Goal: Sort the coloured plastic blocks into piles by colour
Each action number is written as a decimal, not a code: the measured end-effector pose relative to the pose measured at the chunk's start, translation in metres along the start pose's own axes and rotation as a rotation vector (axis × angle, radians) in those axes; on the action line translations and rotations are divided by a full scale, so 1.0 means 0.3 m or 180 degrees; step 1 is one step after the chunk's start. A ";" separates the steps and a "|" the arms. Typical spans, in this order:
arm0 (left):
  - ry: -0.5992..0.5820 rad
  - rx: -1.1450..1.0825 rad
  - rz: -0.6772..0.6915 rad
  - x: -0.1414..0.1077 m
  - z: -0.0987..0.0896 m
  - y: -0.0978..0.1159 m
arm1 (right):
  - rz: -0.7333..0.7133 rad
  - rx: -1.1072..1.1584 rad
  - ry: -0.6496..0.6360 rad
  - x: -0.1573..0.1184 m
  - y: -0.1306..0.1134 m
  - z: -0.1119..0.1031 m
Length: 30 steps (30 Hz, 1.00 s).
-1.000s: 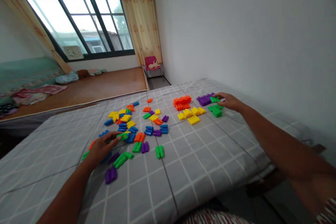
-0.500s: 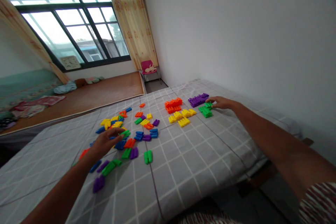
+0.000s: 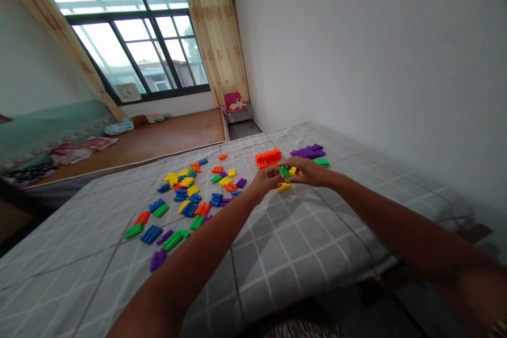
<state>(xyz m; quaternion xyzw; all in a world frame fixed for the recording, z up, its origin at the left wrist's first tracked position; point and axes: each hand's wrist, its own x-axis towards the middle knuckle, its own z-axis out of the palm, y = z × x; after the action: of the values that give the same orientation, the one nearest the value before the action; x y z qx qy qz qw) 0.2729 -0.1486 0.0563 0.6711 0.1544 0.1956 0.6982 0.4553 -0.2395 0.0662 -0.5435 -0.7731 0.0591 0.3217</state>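
My left hand (image 3: 266, 184) and my right hand (image 3: 309, 171) are close together above the middle of the bed. A green plastic building block (image 3: 284, 171) sits between their fingertips, both hands closed on it. Partly hidden beneath and behind the hands are yellow blocks (image 3: 283, 187). Just behind them stands a stack of orange blocks (image 3: 268, 158). Beyond my right hand lie a row of purple blocks (image 3: 308, 151) and a green block group (image 3: 321, 161).
Loose blocks of several colours, among them a blue block (image 3: 151, 234), are scattered left of my left forearm. They lie on a grey checked bedsheet (image 3: 277, 253). A white wall (image 3: 356, 53) borders the right side. A pink chair (image 3: 233, 100) stands beyond the far edge.
My left hand has moved right from the scattered blocks with a green block. My right hand has left the green group and moved left to meet it. The view has turned slightly left.
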 end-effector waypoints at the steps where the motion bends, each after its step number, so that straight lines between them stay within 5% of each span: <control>1: -0.0054 -0.0053 0.0052 0.013 0.024 -0.002 | -0.0051 -0.0015 0.0023 0.000 -0.011 0.007; 6: 0.0017 0.0264 -0.0094 -0.005 0.018 0.000 | 0.0309 -0.0214 0.0159 -0.085 0.101 -0.116; 10: 0.0320 0.0870 -0.0248 -0.079 -0.108 0.005 | 0.1271 -0.0742 0.0058 -0.233 0.270 -0.247; 14: 0.0732 0.1002 -0.0256 -0.173 -0.244 0.004 | 0.1791 -0.0670 -0.0188 -0.333 0.354 -0.232; 19: 0.1046 0.1149 -0.0280 -0.328 -0.379 0.019 | 0.1848 -0.0611 0.0018 -0.348 0.345 -0.166; 24: 0.1279 0.1757 -0.0361 -0.551 -0.552 0.066 | 0.1847 -0.0881 0.0287 -0.327 0.302 -0.188; 27: 0.1445 0.1940 -0.0362 -0.681 -0.655 0.086 | 0.1640 -0.1141 0.0585 -0.250 0.242 -0.173; 30: 0.1635 0.2087 -0.0371 -0.772 -0.734 0.083 | 0.1155 -0.0987 0.0473 -0.107 0.131 -0.092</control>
<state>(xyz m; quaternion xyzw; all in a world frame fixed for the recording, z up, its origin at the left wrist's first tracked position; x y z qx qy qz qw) -0.0369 -0.0661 0.0590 0.7773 0.4153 0.2572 0.3964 0.5088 -0.2590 0.0565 -0.7191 -0.6369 -0.0436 0.2745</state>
